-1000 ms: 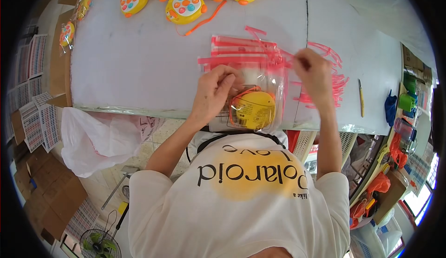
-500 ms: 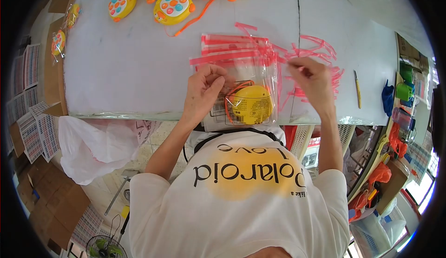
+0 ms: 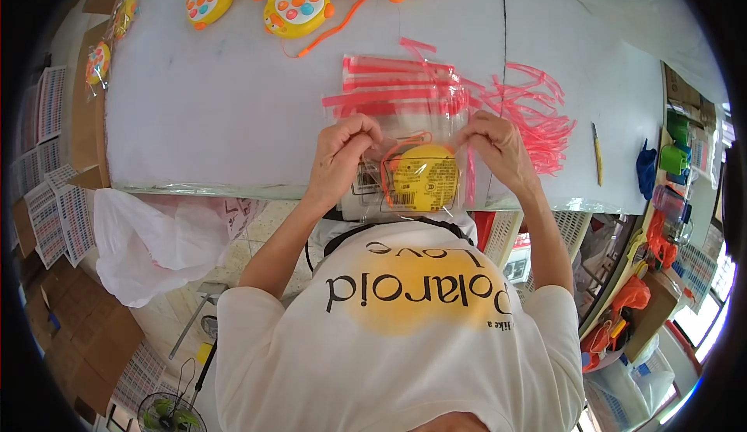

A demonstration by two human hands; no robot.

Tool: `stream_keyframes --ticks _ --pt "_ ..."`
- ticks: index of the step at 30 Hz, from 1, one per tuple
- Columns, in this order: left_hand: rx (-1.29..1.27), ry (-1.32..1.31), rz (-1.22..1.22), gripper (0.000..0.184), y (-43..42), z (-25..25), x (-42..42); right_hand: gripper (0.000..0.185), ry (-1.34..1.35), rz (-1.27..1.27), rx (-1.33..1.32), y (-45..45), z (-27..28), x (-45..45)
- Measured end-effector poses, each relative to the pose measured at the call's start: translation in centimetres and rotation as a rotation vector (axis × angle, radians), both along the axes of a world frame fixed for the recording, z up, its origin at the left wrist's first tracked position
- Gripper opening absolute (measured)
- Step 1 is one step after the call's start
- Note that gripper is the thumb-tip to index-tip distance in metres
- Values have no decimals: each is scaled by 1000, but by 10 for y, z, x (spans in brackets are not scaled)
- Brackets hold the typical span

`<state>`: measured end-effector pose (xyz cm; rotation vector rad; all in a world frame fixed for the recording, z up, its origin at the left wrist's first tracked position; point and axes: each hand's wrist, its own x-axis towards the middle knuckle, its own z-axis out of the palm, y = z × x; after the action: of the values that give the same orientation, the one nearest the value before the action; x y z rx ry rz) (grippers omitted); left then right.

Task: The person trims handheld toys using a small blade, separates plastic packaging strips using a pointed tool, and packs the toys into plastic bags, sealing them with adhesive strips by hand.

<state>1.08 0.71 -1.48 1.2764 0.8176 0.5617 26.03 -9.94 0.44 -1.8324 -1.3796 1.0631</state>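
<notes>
A yellow toy (image 3: 426, 177) with an orange strap lies inside a clear printed plastic bag (image 3: 366, 199) at the table's front edge. My left hand (image 3: 344, 152) pinches the bag's left side near its upper part. At the bag's upper right, my right hand (image 3: 498, 146) has its fingers pressed together on the plastic. Under and behind it lie more clear bags with pink strips (image 3: 397, 74) along their tops. A heap of loose pink strips (image 3: 545, 129) is to the right of my right hand.
Several yellow toys with coloured buttons (image 3: 298, 6) lie at the back of the grey table (image 3: 210, 105). A yellow cutter (image 3: 597, 154) rests at the right. White plastic (image 3: 156, 245) hangs below the front edge at left, and two wrapped toys sit by the left edge.
My right hand has come back left from the pink strips to the bag's upper right. My left hand stays at the bag's left side.
</notes>
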Motion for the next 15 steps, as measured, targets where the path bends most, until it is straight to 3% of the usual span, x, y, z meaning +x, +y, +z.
stream_keyframes --ticks 3,6,10,12,15 --pt "-119 -62 -3 9 4 9 -2 12 -99 162 57 10 14 12" --pt "-55 74 -62 10 -3 -13 -3 13 -476 106 311 55 28 17" --pt "-107 18 -6 12 -6 6 2 17 -699 121 427 122 -8 0" --pt "-205 -50 38 14 -4 16 -2 20 -639 159 333 130 -21 5" --pt "17 -101 180 15 14 38 -38 23 -664 128 125 118 -17 35"
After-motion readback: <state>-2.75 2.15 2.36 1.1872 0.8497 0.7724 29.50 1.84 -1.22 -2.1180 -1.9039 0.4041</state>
